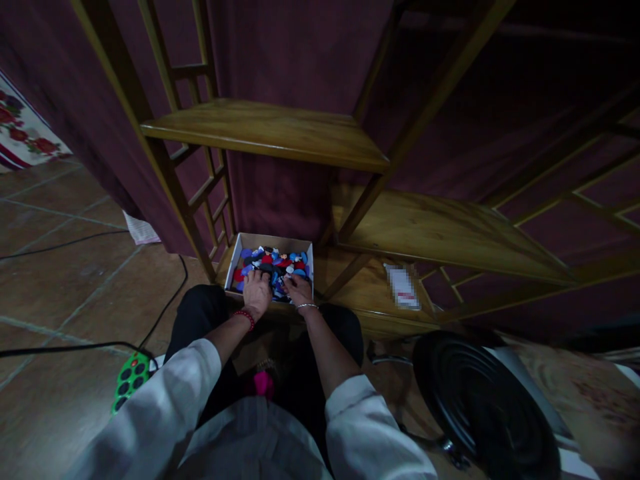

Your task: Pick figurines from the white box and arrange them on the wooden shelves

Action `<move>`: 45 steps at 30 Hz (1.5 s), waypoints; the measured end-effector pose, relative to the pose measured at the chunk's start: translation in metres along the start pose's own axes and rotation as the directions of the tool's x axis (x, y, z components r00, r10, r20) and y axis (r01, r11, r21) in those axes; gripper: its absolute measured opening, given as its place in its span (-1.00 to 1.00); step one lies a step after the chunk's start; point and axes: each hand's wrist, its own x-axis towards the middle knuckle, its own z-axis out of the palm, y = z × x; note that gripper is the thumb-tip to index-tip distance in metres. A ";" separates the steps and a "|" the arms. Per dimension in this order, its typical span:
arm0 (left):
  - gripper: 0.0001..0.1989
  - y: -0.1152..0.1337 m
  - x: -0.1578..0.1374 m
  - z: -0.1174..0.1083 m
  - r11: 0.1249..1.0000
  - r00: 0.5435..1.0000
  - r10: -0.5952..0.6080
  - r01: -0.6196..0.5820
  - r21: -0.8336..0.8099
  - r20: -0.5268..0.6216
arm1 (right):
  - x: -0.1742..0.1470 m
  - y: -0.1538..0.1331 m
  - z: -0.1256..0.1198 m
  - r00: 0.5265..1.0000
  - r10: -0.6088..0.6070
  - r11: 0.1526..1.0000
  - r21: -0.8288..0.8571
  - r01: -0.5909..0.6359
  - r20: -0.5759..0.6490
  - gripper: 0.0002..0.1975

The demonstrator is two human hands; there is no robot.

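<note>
A shallow white cardboard box (229, 272) holds a jumble of small blue, red, purple, black and white pieces (267, 261) whose kind I cannot make out. My left hand (257, 289), with a red bead bracelet at the wrist, reaches over the box's near side. Its fingers are apart and rest on the pieces. Beside it, my right hand (299, 291), wearing a silver bangle, has its fingers drawn together among dark and blue pieces. What lies between those fingers is too small to tell.
The box stands on the low board of a wooden shelf unit (270, 130), with a shelf overhead and uprights on both sides. A white packet (401, 287) lies to the right. A black round stool seat (480, 400), a green power strip (131, 381) and black cables (65, 348) are nearby.
</note>
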 end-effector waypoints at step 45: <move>-0.63 -0.007 0.009 0.002 0.982 0.997 0.082 -0.079 -0.172 0.013 | -0.003 -0.003 0.000 1.000 -0.003 1.000 -0.023 0.003 0.003 -0.67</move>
